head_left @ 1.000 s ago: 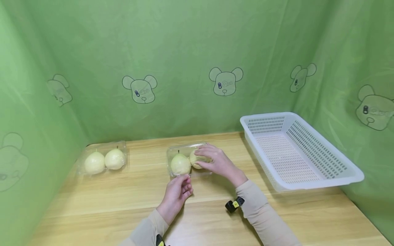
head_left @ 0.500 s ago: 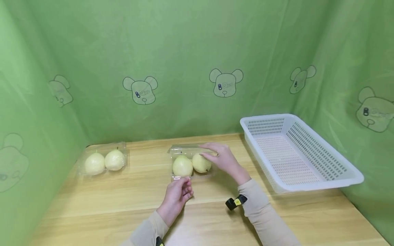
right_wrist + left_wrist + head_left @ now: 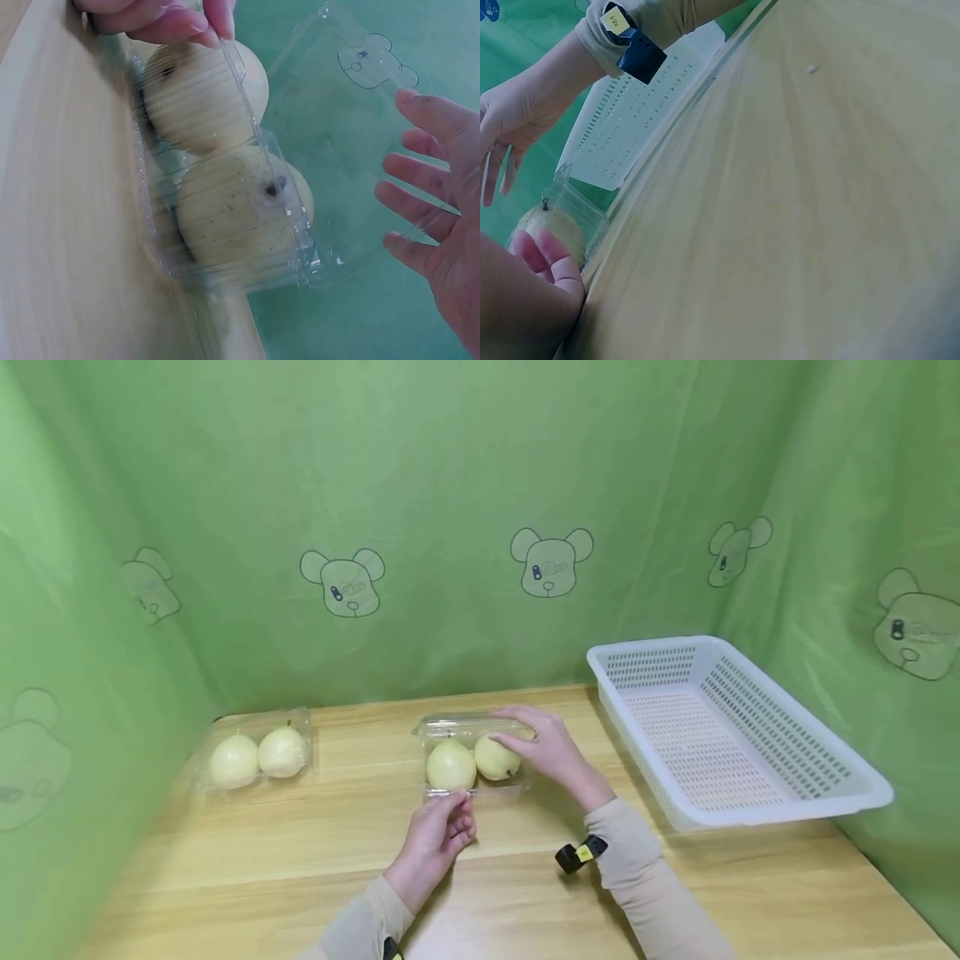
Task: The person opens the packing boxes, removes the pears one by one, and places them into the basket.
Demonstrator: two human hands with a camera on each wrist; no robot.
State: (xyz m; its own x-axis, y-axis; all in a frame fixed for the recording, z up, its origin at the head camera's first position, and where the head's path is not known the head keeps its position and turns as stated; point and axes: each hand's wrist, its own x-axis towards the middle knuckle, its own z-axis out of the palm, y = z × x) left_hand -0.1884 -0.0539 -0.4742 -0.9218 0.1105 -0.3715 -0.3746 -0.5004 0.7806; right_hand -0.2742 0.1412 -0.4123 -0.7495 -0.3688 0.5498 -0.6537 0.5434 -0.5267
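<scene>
A clear plastic clamshell box [image 3: 480, 790] with two pale yellow pears [image 3: 450, 766] stands mid-table, its lid [image 3: 456, 721] tipped up towards the back. My left hand [image 3: 429, 842] pinches the box's front rim between thumb and fingers, as the right wrist view also shows. Over the box's right side, my right hand [image 3: 553, 750] touches the raised lid, its fingers [image 3: 420, 176] spread and nearly straight. One pear [image 3: 244, 214] shows its dark end in the right wrist view. The left wrist view has part of the box behind my left hand [image 3: 529, 300].
A second clear pack with two pears [image 3: 234, 762] lies at the table's back left. To the right stands a white perforated basket [image 3: 750, 815]. Green curtains [image 3: 450, 460] with bear-head prints hang behind the table and on both sides.
The lid has come up and swung back from over the pears. My right hand rose slightly and shifted right with it. The left hand keeps its pinch on the rim.
</scene>
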